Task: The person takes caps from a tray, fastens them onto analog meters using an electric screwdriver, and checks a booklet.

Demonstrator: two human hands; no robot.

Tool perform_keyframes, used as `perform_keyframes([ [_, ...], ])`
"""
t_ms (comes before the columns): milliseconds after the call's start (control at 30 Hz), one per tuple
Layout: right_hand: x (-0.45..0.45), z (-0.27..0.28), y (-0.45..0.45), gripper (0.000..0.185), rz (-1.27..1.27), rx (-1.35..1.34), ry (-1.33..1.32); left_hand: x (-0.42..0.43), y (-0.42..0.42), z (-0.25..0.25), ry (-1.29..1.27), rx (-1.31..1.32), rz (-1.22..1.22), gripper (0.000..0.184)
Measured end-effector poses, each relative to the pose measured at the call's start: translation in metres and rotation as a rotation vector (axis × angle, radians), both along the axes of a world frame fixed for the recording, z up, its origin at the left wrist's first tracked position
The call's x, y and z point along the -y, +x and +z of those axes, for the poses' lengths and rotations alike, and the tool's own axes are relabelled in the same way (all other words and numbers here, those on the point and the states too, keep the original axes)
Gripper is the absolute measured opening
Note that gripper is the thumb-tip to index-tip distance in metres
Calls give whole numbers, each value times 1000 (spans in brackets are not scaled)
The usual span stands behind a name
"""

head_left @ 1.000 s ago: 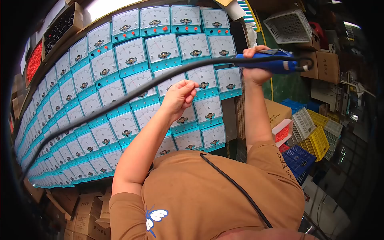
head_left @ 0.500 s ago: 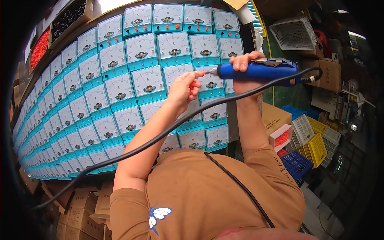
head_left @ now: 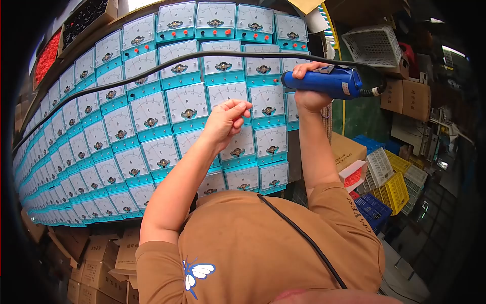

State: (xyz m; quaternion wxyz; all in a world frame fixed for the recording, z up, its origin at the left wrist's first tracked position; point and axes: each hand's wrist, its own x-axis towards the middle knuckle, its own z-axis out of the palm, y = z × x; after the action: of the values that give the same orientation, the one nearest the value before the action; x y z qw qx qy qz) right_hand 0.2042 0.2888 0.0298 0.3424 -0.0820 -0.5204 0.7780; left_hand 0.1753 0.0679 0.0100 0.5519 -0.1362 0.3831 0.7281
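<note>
Right now I have the blue driver (head_left: pixel 326 84) at the upper right of the frame, my right hand (head_left: pixel 311 100) clamped around its barrel, fingers over the top. It lies nearly level: smooth blue body, black collar at the left end, a small pale label toward the right. From that right end the black cable (head_left: pixel 202 53) loops back and sweeps above my hands to the left edge. Over at centre, my left hand (head_left: pixel 225 121) is above the meters (head_left: pixel 267 100), fingers curled and fingertips drawn together; whether anything is pinched there, I can't tell. Those meters fill the left and middle in rows, white faces with curved scales, teal bases, a dark-and-metal patch low on each face. Red and black knobs (head_left: pixel 215 32) sit on bases along the top row, and a small red piece (head_left: pixel 276 80) shows just beside the driver's collar. The driver's bit I can't make out. My left hand and forearm hide parts of several meters, the cable crosses others, and the far-left ones shrink into blur at the dark rim.
</note>
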Motion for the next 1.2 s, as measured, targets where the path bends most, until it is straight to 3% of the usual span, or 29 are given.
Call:
perform_keyframes([
  [167, 19, 3, -1, 48, 9, 38, 82, -3, 0, -3, 27, 12, -19, 15],
  [200, 14, 0, -1, 52, -37, 102, 202, -1, 0, -4, 42, 37, -22, 14],
  [300, 4, 1, -4, 49, 25, -119, -5, -4, 3, -3, -3, -24, 6, 16],
  [433, -8, 40, 3, 45, 143, -150, -230, -5, 1, -6, 0, 42, 105, 19],
  [567, 20, 57, 12, 44, 469, -187, -383, -13, -4, 1, 122, 99, 96, 19],
  [700, 36, 53, 18, 47, 440, -145, -521, -7, -4, 16, 116, 166, 44, 19],
  [900, 29, 34, 0, 50, 120, -111, -79, 5, -12, 6, -35, -31, 37, 23],
  [1200, 19, -2, -13, 49, 25, -37, 21, 22, -11, 3, 23, -31, -2, 21],
])
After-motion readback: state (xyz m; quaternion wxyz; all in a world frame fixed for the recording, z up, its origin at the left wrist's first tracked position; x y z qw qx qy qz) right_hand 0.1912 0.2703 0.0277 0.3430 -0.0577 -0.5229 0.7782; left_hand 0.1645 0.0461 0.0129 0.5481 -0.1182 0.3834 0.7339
